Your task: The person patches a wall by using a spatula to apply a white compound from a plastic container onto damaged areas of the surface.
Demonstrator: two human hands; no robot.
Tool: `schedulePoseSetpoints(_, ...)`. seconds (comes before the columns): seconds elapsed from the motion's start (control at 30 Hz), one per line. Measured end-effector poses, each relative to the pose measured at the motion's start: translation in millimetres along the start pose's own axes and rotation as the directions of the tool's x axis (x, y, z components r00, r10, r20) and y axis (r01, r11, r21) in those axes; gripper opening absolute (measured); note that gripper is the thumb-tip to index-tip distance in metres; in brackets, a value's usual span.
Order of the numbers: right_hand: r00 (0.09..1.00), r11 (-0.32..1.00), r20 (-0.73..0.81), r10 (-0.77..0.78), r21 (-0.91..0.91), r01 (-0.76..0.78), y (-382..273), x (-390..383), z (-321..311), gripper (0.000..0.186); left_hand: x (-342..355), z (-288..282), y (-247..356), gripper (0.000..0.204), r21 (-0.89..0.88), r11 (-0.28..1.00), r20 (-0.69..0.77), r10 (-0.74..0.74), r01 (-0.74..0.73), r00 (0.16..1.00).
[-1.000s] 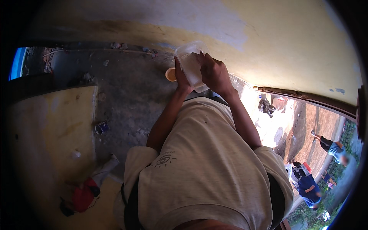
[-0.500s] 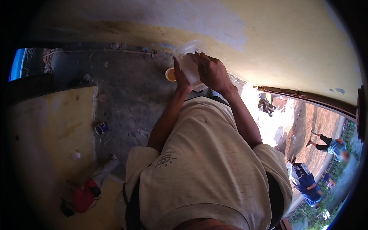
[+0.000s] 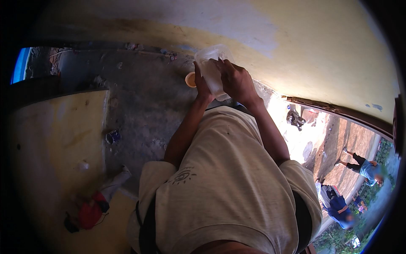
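Note:
A translucent plastic container (image 3: 215, 87) is held up at the top middle of the head view, near the yellow wall. My left hand (image 3: 202, 84) grips its left side, thumb along the edge. My right hand (image 3: 237, 82) is over the container, fingers curled into it around something I cannot make out. Below and left of the container an orange round pot (image 3: 190, 79) stands on the concrete floor.
A yellow wall (image 3: 317, 46) runs along the top, a low wall (image 3: 63, 127) at left. A blue can (image 3: 112, 136) lies on the floor (image 3: 139, 106). A person in red (image 3: 91, 211) is at lower left; several people (image 3: 370, 171) are outside the bright doorway at right.
The view has shifted slightly. My right hand still works inside the container with small shifts. Outside, the person in light blue has stepped, legs now further apart.

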State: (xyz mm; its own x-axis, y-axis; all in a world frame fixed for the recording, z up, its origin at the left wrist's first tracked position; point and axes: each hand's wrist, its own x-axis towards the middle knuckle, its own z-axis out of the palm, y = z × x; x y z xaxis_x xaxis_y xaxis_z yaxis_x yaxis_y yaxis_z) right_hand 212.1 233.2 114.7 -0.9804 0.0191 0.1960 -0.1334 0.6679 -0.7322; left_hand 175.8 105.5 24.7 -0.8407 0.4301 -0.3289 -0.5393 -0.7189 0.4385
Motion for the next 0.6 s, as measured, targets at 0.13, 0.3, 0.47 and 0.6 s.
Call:
schedulePoseSetpoints(0.13,0.999,1.0,0.047,0.023,-0.015,-0.022,-6.2,-1.4,-3.4,0.029,0.5,-4.2,-1.5,0.072,-0.044,0.999,0.005,-0.011,0.012,1.0)
schedulePoseSetpoints(0.3,0.989,0.993,0.11,0.102,-0.064,-0.095,-4.9,2.7,-5.9,0.03,-0.6,-3.6,-2.2,0.072,0.007,1.0,-0.012,0.004,-0.004,1.0)
schedulePoseSetpoints(0.47,1.0,1.0,0.001,0.012,-0.014,-0.012,2.9,-1.8,-3.9,0.028,-0.2,-1.7,-3.6,0.073,0.024,1.0,0.004,-0.008,0.008,1.0)
schedulePoseSetpoints(0.6,1.0,1.0,0.026,0.013,-0.023,-0.012,-0.1,-2.1,-9.8,0.027,1.3,-4.6,-7.8,0.073,-0.043,0.998,0.034,-0.041,0.042,0.999)
